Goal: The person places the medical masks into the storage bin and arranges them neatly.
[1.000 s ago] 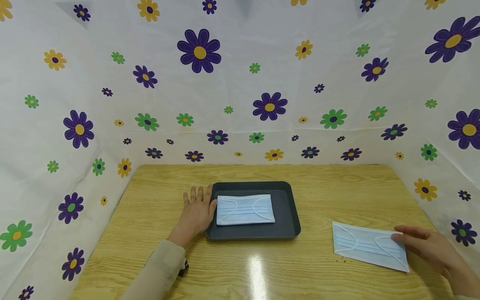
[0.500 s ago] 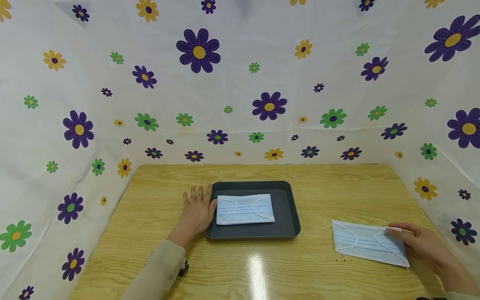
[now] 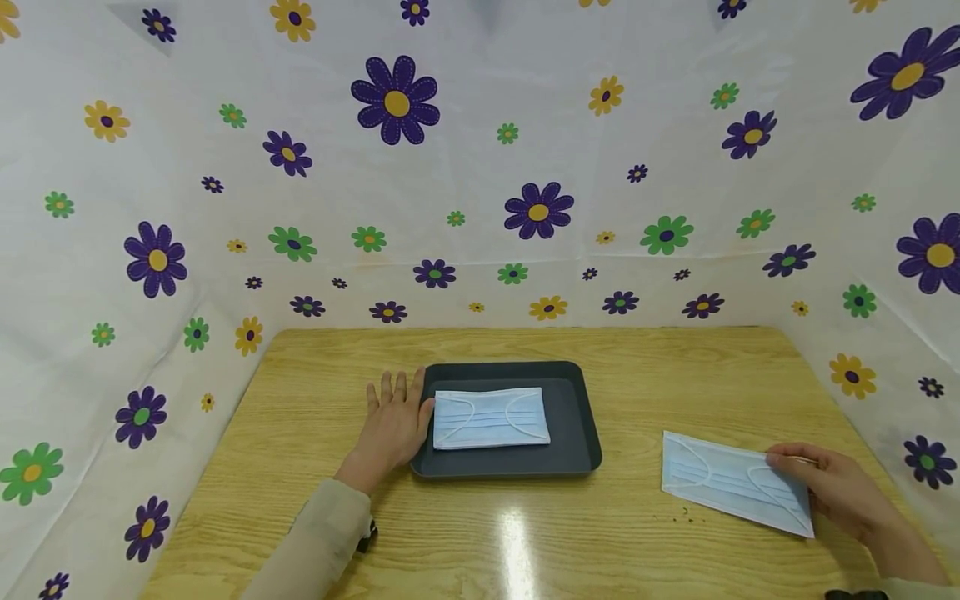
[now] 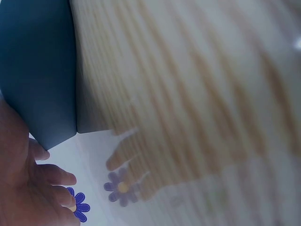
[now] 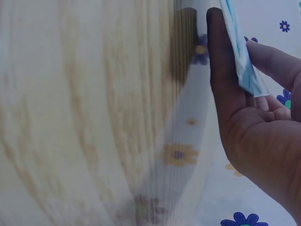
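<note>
A light blue face mask (image 3: 491, 419) with white ear loops lies flat in a dark grey tray (image 3: 573, 425), toward its left side. My left hand (image 3: 390, 429) rests at the tray's left edge, fingers straight and spread, thumb over the rim. In the left wrist view the tray's outer wall (image 4: 37, 70) stands beside that hand. On the right, my right hand (image 3: 847, 492) pinches a second face mask (image 3: 720, 479) by its right end, thumb on top and fingers beneath. The right wrist view shows this mask (image 5: 242, 56) edge-on between thumb and fingers, above the table.
The wooden table (image 3: 337, 542) has a glossy surface with a bright reflection near the front. Small dark specks (image 3: 686, 515) lie below the second mask. A white flowered cloth (image 3: 465, 167) surrounds the table at the back and both sides.
My right hand has shifted its grip further onto the second mask and raised it slightly. The left hand, the tray and the mask in it have stayed put.
</note>
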### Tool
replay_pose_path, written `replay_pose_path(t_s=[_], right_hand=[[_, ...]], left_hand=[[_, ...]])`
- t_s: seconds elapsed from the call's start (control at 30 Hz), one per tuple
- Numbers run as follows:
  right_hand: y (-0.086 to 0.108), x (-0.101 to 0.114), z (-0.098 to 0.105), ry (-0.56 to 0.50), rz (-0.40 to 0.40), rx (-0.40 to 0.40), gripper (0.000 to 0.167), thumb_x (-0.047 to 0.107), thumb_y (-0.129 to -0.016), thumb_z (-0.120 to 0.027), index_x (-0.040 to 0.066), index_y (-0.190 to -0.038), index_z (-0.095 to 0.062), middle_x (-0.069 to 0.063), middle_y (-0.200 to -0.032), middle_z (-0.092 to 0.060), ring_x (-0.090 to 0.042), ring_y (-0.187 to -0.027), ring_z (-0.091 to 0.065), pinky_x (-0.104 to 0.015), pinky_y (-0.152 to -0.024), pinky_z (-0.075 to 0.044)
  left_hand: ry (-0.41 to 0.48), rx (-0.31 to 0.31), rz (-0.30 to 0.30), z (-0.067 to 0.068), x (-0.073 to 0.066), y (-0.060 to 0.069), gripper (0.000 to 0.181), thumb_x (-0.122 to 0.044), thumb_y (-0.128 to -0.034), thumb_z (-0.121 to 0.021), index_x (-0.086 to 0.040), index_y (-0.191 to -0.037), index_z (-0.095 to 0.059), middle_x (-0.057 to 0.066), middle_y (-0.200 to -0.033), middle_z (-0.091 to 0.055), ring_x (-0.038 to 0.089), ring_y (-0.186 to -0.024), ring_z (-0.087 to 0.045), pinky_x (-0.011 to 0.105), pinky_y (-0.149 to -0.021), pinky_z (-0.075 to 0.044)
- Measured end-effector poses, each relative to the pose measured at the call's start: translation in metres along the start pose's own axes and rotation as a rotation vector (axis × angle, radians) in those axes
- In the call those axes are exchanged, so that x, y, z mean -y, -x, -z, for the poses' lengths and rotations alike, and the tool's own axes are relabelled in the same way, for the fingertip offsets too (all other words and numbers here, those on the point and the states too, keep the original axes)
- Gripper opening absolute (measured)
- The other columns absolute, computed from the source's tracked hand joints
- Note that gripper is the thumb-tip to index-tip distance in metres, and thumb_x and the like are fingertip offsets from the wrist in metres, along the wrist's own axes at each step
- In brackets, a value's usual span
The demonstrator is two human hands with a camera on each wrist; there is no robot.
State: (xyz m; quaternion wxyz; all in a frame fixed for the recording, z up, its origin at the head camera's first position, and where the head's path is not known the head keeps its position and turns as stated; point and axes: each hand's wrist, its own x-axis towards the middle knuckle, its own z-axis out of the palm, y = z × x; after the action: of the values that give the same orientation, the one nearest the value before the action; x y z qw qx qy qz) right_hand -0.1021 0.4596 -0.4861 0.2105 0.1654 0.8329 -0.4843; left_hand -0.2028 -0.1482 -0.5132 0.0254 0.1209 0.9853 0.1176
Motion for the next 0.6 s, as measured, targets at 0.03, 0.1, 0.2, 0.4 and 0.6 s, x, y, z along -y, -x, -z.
replay_pose_path(t_s=[0.03, 0.1, 0.2, 0.4, 0.6], right_hand=[[-0.0001, -0.0008, 0.0003, -0.014, 0.008, 0.003, 0.045, 0.039, -0.109, -0.06, 0.002, -0.132, -0.07, -0.01, -0.137, -0.062, 0.005, -0.095, -0.056, -0.026, -0.08, -0.058], [0.0, -0.0025, 0.0004, -0.053, 0.029, 0.011, 0.036, 0.036, -0.109, -0.06, 0.009, -0.129, -0.074, 0.007, -0.125, -0.066, 0.007, -0.095, -0.058, -0.025, -0.081, -0.059], [0.0005, -0.0055, 0.0006, -0.094, 0.062, 0.022, 0.028, 0.033, -0.109, -0.06, 0.017, -0.123, -0.079, 0.03, -0.11, -0.06, 0.014, -0.095, -0.057, -0.021, -0.081, -0.058], [-0.0001, -0.0066, 0.0003, -0.092, 0.068, 0.004, 0.03, 0.033, -0.109, -0.061, 0.012, -0.121, -0.079, 0.035, -0.102, -0.057, 0.022, -0.093, -0.051, -0.015, -0.08, -0.055], [-0.0016, -0.0012, 0.0006, -0.072, 0.022, -0.018, 0.047, 0.038, -0.108, -0.06, -0.001, -0.133, -0.07, 0.018, -0.118, -0.064, 0.024, -0.089, -0.047, -0.014, -0.079, -0.054]], left_hand=[[0.0, 0.0, 0.001, 0.0003, -0.0002, 0.0001, 0.066, -0.044, -0.1155, -0.03, -0.009, -0.17, -0.018, 0.033, -0.168, -0.029, 0.055, -0.159, -0.015, 0.074, -0.126, -0.008], [0.01, 0.003, 0.003, 0.001, -0.0006, 0.0002, 0.066, -0.044, -0.1156, -0.029, -0.009, -0.17, -0.018, 0.033, -0.168, -0.029, 0.055, -0.159, -0.014, 0.074, -0.126, -0.008], [0.02, 0.003, 0.004, 0.0011, -0.0005, 0.0003, 0.065, -0.044, -0.1157, -0.029, -0.009, -0.17, -0.018, 0.034, -0.168, -0.028, 0.056, -0.159, -0.013, 0.074, -0.126, -0.007], [0.021, 0.011, 0.008, 0.0004, -0.0002, 0.0003, 0.065, -0.044, -0.1158, -0.029, -0.009, -0.17, -0.017, 0.034, -0.168, -0.027, 0.056, -0.159, -0.012, 0.074, -0.126, -0.006], [0.032, 0.015, 0.01, 0.0012, -0.0008, 0.0006, 0.065, -0.044, -0.1158, -0.029, -0.01, -0.17, -0.016, 0.033, -0.169, -0.026, 0.055, -0.16, -0.011, 0.074, -0.126, -0.005]])
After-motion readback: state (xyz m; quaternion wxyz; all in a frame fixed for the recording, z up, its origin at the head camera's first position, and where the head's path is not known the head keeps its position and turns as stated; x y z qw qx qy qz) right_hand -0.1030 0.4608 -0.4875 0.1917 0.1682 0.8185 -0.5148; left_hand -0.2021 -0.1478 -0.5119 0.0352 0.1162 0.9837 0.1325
